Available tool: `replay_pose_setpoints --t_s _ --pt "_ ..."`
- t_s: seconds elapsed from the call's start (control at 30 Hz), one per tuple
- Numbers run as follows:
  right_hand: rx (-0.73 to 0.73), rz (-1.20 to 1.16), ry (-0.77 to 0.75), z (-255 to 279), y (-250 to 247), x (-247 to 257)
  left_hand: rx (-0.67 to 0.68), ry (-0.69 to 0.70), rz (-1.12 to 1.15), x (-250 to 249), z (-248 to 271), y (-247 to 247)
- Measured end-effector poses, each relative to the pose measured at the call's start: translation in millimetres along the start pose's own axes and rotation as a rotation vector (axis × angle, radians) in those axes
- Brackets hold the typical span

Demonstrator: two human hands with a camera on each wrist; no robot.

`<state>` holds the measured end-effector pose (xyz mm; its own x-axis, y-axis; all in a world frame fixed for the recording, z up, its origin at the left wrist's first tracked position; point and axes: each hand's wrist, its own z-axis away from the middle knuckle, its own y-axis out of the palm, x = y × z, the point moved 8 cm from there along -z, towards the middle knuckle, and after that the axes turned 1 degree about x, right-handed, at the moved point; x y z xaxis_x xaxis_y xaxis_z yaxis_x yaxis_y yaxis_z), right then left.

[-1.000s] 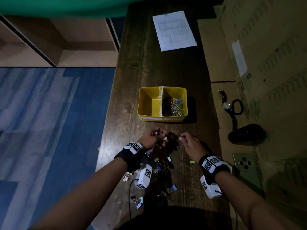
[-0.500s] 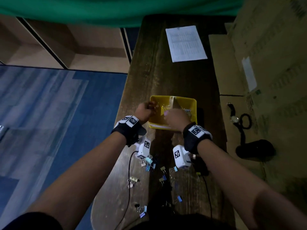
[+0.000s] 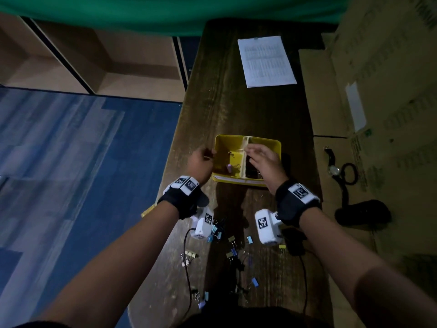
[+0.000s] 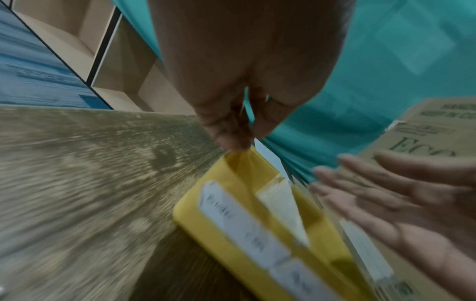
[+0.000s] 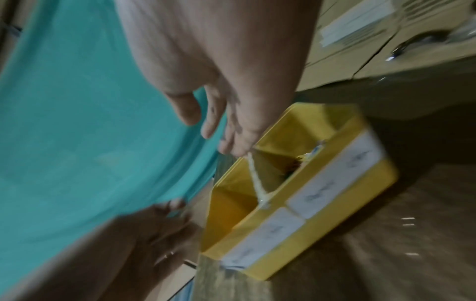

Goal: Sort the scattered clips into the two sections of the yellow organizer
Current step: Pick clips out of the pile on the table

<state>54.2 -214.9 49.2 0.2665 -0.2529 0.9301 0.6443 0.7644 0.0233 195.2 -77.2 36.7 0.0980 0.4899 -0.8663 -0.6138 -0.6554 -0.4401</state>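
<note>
The yellow organizer (image 3: 233, 138) stands mid-table, split by a pale divider (image 3: 243, 162), with white labels on its near wall (image 5: 332, 183). A purple binder clip (image 3: 229, 168) and a few small clips lie in the left section. My right hand (image 3: 260, 157) hovers over the right section, fingers stretched out and empty. My left hand (image 3: 201, 159) sits at the organizer's left rim with fingers loosely curled; I see nothing in them in the left wrist view (image 4: 231, 114). Several binder clips (image 3: 233, 240) lie scattered on the table near me, behind both wrists.
A printed sheet (image 3: 266, 61) lies at the table's far end. Cardboard boxes (image 3: 378, 114) run along the right, with a wristwatch (image 3: 333, 168) and a black object (image 3: 361, 213) on them. The table's left edge (image 3: 175, 162) drops to blue floor.
Both hands went from the scattered clips up to the organizer. The right hand has opened over the right section; the left has drawn back to the left rim, and a purple clip now lies inside.
</note>
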Motion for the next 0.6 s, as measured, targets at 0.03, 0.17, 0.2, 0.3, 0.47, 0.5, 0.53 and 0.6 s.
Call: replay_pose_setpoints --t_s 0.03,0.17,0.2,0.3,0.47,0.5,0.53,0.6 --pt "-0.032 -0.016 -0.022 9 -12 -1 -0.023 0.024 -0.047 4 8 -3" --pt "-0.056 0.187 -0.063 49 -50 -35 0.108 -0.007 -0.284 49 37 5" --pt "-0.045 0.294 -0.071 57 -56 -51 0.151 0.003 -0.376 61 45 9" --pt "0.018 0.794 -0.057 72 -70 -111 0.238 0.11 -0.606 80 73 22" --pt "0.087 1.158 -0.003 93 -85 -172 0.483 0.261 -0.983 98 118 62" --pt "0.089 1.126 -0.003 95 -85 -174 0.499 0.264 -1.024 100 121 66" --pt "0.099 1.112 0.001 96 -86 -175 0.498 0.263 -1.045 102 123 68" --pt "0.113 1.128 0.038 101 -89 -176 0.48 0.266 -1.041 103 122 71"
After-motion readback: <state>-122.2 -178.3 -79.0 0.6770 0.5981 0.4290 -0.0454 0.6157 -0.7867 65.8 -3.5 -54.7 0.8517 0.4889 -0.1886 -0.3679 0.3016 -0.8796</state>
